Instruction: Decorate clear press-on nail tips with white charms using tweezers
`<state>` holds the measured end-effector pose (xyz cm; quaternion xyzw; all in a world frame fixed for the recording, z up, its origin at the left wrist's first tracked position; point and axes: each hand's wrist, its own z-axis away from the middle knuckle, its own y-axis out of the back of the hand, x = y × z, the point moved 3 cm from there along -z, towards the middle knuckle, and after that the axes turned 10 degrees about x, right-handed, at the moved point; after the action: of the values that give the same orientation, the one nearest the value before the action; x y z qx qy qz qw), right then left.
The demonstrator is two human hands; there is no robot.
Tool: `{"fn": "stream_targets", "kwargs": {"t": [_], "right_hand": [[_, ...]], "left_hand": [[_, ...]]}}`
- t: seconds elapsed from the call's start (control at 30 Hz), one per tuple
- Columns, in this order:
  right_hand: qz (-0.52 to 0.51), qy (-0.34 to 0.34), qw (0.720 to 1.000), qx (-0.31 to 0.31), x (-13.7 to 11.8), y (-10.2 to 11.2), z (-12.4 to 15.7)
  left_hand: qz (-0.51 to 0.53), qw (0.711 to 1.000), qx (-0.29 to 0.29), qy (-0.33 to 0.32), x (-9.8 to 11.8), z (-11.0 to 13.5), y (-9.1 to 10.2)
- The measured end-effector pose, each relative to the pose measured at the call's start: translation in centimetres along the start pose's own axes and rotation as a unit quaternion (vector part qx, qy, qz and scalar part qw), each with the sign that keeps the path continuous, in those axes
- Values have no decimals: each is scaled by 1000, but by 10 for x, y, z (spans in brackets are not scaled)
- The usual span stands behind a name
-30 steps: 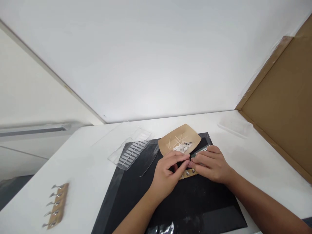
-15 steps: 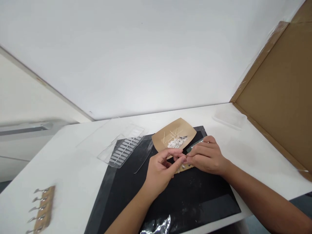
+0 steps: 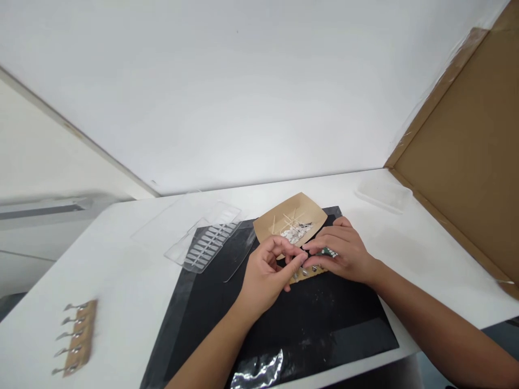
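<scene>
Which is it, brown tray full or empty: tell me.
Partly filled: the brown tray holds thin sticks and white scraps, with bare surface showing around them.

A white desk (image 3: 133, 292) meets a pale wall (image 3: 243, 97), with a brown cardboard panel (image 3: 466, 146) at the right and a clear tray (image 3: 383, 195) near it. A clear case (image 3: 211, 241) with rows of pale tabs overlaps the black mat (image 3: 324, 335); at the left, a tan strip (image 3: 86, 337) bears five metal pieces (image 3: 61, 351).

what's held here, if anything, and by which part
Cannot be told: the bare left hand makes a pinch near the bare right hand, but anything inside is hidden or too small.
</scene>
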<state>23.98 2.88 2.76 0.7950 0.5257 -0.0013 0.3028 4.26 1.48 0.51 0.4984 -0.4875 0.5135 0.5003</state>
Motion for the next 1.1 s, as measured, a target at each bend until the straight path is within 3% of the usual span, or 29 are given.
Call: {"fn": "stream_targets", "kwargs": {"t": [0.27,0.57,0.67,0.87,1.0,1.1], "right_hand": [[2,30,999,-15,-2,1,0],[-72,-22,994,-80,-6,-1,-3],[-103,-58,984,-130,-3,2,-1],[-117,-108,954,-253,21,18,9],[-124,-165,941,-269,30,24,15],[-147,-177,934,-273,27,25,19]], "left_hand": [[-3,1000,-4,2,-2,-1,0],[-50,998,12,-22,-2,-1,0],[-110,989,27,-94,-2,0,3],[-220,940,22,-259,3,2,6],[-245,901,-15,-359,8,4,1],[-251,883,-41,-395,9,4,-4]]}}
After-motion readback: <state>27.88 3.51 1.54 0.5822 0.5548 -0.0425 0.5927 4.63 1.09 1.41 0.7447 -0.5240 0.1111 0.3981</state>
